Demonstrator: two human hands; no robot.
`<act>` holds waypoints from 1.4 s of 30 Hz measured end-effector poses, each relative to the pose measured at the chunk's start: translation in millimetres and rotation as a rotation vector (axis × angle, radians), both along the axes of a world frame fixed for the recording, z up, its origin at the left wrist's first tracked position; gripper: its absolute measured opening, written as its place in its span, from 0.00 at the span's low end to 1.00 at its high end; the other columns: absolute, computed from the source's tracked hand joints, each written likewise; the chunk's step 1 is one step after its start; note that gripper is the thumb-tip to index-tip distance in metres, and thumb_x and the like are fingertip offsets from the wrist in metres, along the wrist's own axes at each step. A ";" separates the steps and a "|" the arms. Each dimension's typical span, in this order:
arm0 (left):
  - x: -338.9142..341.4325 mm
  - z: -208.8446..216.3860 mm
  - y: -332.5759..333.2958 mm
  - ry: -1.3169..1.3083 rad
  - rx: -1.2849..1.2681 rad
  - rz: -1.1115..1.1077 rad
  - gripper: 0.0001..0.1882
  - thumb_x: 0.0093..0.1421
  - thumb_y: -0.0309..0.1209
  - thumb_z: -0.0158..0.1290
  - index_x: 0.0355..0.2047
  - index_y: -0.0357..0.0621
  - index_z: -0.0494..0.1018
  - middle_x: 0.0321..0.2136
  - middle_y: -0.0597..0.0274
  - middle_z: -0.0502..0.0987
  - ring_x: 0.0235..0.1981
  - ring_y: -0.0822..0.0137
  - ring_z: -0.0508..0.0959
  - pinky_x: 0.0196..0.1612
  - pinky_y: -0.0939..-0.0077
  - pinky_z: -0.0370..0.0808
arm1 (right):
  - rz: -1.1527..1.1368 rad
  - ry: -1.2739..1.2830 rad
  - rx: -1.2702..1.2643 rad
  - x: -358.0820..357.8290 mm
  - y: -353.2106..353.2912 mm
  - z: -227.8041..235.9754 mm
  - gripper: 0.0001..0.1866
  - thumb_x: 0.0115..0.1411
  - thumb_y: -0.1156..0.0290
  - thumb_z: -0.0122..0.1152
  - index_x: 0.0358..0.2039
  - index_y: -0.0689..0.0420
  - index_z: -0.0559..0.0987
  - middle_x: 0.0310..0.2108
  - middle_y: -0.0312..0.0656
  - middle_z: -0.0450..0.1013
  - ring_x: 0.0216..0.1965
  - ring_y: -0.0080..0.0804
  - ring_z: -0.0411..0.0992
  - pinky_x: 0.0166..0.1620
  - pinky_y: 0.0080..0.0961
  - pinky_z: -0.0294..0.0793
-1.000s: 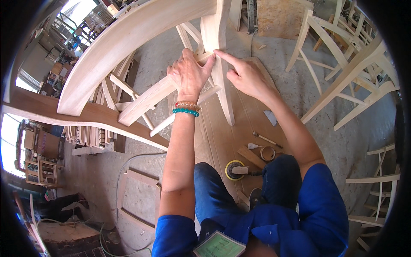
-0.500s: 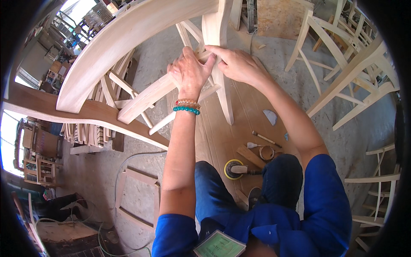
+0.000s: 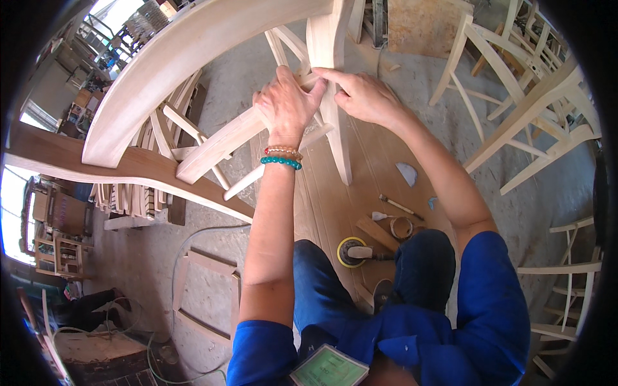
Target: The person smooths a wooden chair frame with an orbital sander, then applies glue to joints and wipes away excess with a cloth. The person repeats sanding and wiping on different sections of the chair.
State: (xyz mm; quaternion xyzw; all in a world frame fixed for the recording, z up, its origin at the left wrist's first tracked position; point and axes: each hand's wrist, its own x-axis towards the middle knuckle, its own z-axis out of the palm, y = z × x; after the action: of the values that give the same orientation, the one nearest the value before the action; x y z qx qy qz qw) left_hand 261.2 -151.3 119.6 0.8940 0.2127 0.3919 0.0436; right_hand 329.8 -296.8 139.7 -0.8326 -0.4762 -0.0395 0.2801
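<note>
A pale wooden chair fills the upper left and upper centre of the frame. The left hand, at upper centre, lies over its rail, thumb stretched away from the fingers toward the leg; the fingers bend over the far side, and whether they press together cannot be told. The right hand, just to the right, points its index finger at the joint of rail and leg, its tip near the left thumb; its thumb is bent below, and the other fingers are mostly hidden. Bracelets circle the left wrist. At lower centre, a sander, a tub and a brush lie on cardboard. More chairs stand at upper right.
</note>
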 end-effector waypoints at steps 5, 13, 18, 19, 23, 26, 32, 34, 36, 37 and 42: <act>-1.2 -0.9 1.7 -0.010 0.004 0.006 0.28 0.44 0.55 0.62 0.26 0.42 0.69 0.21 0.54 0.79 0.25 0.54 0.80 0.37 0.57 0.71 | 0.027 0.075 0.028 0.4 -2.7 7.3 0.28 0.55 0.73 0.50 0.59 0.46 0.70 0.27 0.49 0.77 0.29 0.44 0.76 0.38 0.39 0.75; 1.3 -0.4 0.4 -0.037 0.009 -0.008 0.27 0.44 0.54 0.62 0.25 0.42 0.69 0.22 0.53 0.79 0.25 0.53 0.80 0.38 0.57 0.70 | 0.004 0.021 -0.024 -1.1 0.3 4.4 0.28 0.57 0.73 0.50 0.60 0.46 0.69 0.28 0.48 0.77 0.29 0.42 0.76 0.38 0.37 0.75; 0.0 -0.9 1.3 -0.023 0.017 0.003 0.27 0.44 0.55 0.62 0.25 0.42 0.68 0.21 0.53 0.79 0.24 0.53 0.79 0.37 0.57 0.70 | 0.010 0.117 0.027 0.6 -2.1 7.9 0.27 0.57 0.72 0.50 0.59 0.46 0.69 0.29 0.48 0.77 0.31 0.42 0.76 0.40 0.37 0.75; 0.1 -1.1 0.5 -0.029 0.021 -0.002 0.27 0.44 0.55 0.62 0.25 0.42 0.68 0.21 0.53 0.79 0.24 0.53 0.79 0.37 0.57 0.70 | 0.016 0.153 0.055 2.2 -3.1 9.0 0.27 0.57 0.72 0.51 0.59 0.45 0.69 0.29 0.48 0.77 0.31 0.42 0.76 0.40 0.37 0.75; -0.3 -1.0 1.1 -0.008 0.016 0.008 0.28 0.44 0.56 0.62 0.25 0.42 0.68 0.22 0.53 0.79 0.25 0.53 0.79 0.36 0.56 0.70 | -0.002 0.081 0.022 -2.0 -3.6 5.8 0.26 0.57 0.72 0.50 0.58 0.46 0.71 0.28 0.47 0.77 0.29 0.39 0.76 0.38 0.35 0.74; -0.6 -2.4 2.2 -0.020 0.038 0.011 0.29 0.44 0.56 0.62 0.25 0.43 0.68 0.21 0.53 0.79 0.25 0.53 0.79 0.37 0.57 0.70 | 0.006 0.081 0.051 -2.6 -3.0 0.6 0.26 0.57 0.72 0.50 0.58 0.46 0.71 0.25 0.45 0.76 0.25 0.36 0.74 0.35 0.33 0.74; -3.9 1.3 0.2 0.089 0.004 0.002 0.35 0.47 0.66 0.56 0.32 0.41 0.72 0.23 0.52 0.79 0.30 0.50 0.80 0.39 0.58 0.71 | 0.099 0.363 0.264 2.8 -17.7 3.1 0.34 0.55 0.79 0.46 0.63 0.40 0.66 0.13 0.35 0.63 0.14 0.19 0.61 0.21 0.22 0.67; -5.2 1.7 1.0 0.080 0.006 0.010 0.36 0.47 0.67 0.56 0.32 0.41 0.72 0.23 0.51 0.79 0.30 0.50 0.80 0.39 0.58 0.72 | 0.080 0.339 0.253 -2.7 -22.2 2.4 0.34 0.55 0.80 0.45 0.63 0.39 0.66 0.13 0.34 0.63 0.13 0.18 0.61 0.21 0.22 0.66; -4.8 0.8 1.6 0.039 0.032 0.010 0.35 0.46 0.65 0.58 0.29 0.42 0.71 0.22 0.53 0.79 0.27 0.51 0.80 0.38 0.58 0.71 | 0.062 0.292 0.237 -6.3 -25.3 -2.7 0.31 0.56 0.76 0.47 0.62 0.42 0.67 0.15 0.42 0.68 0.15 0.25 0.66 0.24 0.28 0.69; -4.2 -0.5 1.5 0.003 0.058 0.005 0.33 0.46 0.63 0.59 0.27 0.42 0.69 0.20 0.54 0.78 0.25 0.53 0.79 0.37 0.57 0.70 | 0.053 0.268 0.230 -6.5 -25.5 -5.3 0.30 0.56 0.74 0.48 0.62 0.43 0.68 0.17 0.45 0.71 0.16 0.29 0.68 0.26 0.31 0.70; 0.3 -5.6 2.3 -0.034 0.108 0.004 0.30 0.47 0.60 0.61 0.24 0.44 0.67 0.18 0.58 0.77 0.22 0.55 0.78 0.35 0.59 0.70 | 0.027 0.198 0.203 -3.3 -14.7 -23.7 0.31 0.57 0.73 0.49 0.63 0.41 0.66 0.18 0.48 0.71 0.18 0.35 0.70 0.29 0.35 0.71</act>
State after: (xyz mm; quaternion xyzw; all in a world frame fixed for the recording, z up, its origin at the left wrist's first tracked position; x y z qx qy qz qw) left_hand 261.5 -149.0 113.9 0.8878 0.1922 0.4181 -0.0020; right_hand 326.5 -311.4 116.0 -0.7932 -0.4510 -0.0017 0.4091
